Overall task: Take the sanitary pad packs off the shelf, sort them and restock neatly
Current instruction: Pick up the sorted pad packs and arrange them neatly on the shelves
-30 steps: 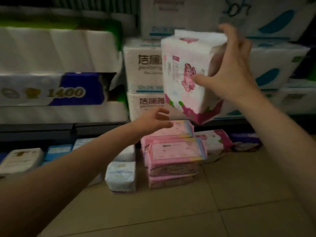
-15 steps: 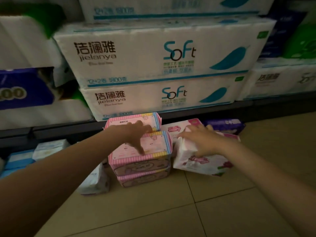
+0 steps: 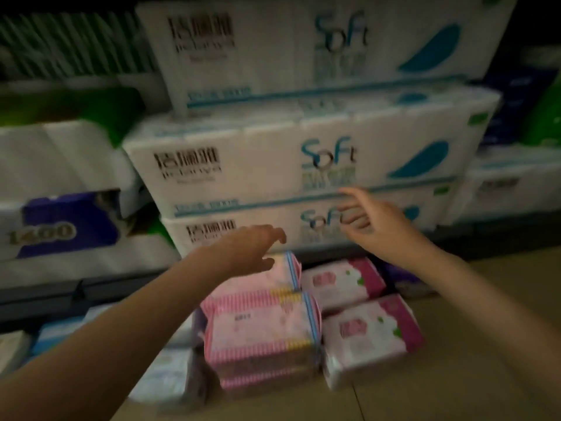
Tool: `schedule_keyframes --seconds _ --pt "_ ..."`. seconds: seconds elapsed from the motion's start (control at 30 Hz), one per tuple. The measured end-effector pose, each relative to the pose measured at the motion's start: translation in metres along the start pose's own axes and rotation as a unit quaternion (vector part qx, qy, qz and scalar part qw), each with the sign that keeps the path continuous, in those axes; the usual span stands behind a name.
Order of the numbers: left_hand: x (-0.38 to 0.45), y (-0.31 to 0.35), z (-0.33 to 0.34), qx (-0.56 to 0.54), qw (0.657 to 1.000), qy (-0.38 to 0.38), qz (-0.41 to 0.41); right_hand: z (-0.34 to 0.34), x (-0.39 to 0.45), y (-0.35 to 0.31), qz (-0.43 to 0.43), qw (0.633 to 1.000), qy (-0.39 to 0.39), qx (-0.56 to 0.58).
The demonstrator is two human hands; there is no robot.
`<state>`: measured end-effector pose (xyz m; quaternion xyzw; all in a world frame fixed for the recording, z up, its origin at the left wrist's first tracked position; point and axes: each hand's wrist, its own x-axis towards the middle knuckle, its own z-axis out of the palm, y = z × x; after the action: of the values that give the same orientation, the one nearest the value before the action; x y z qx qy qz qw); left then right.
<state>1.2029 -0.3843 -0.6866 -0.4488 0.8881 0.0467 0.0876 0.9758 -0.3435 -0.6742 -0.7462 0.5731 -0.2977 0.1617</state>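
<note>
Pink striped pad packs (image 3: 261, 332) are stacked on the tiled floor in front of the shelf. Beside them on the right lie two white-and-magenta pad packs, one at the front (image 3: 372, 335) and one behind it (image 3: 341, 282). My left hand (image 3: 252, 247) hovers over the rear of the pink stack, fingers loosely spread, holding nothing. Raised in front of the tissue bales, my right hand (image 3: 373, 226) is empty with its fingers spread. The view is blurred.
Large white "Soft" tissue bales (image 3: 303, 165) fill the shelf behind. Toilet-roll packs (image 3: 60, 232) stand at the left. Small white and blue packs (image 3: 164, 375) lie on the floor at the lower left; a dark purple pack (image 3: 403, 278) sits behind the magenta ones.
My right hand has let go of the white-and-magenta pack, which now lies on the floor, and has risen. My left hand has lifted off the pink stack.
</note>
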Motion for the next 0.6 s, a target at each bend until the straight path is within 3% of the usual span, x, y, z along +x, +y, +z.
schedule_keyframes --seconds 0.1,0.17,0.33,0.5,0.6 --pt "-0.026 -0.034 -0.07 0.013 0.96 0.274 0.062 -0.036 0.052 -0.069 -0.117 0.983 0.135 0.033" --pt "-0.047 -0.065 -0.125 0.011 0.929 0.36 0.089 -0.058 0.08 -0.122 -0.177 0.968 0.176 0.019" --pt "-0.097 -0.131 -0.239 0.04 0.889 0.449 0.078 -0.098 0.145 -0.232 -0.235 0.953 0.19 -0.031" --pt "-0.158 -0.211 -0.3 0.073 0.887 0.456 0.022 -0.112 0.201 -0.334 -0.18 0.968 0.152 -0.092" --pt "-0.192 -0.256 -0.313 0.052 0.892 0.447 -0.034 -0.104 0.227 -0.373 -0.138 0.96 0.122 -0.212"
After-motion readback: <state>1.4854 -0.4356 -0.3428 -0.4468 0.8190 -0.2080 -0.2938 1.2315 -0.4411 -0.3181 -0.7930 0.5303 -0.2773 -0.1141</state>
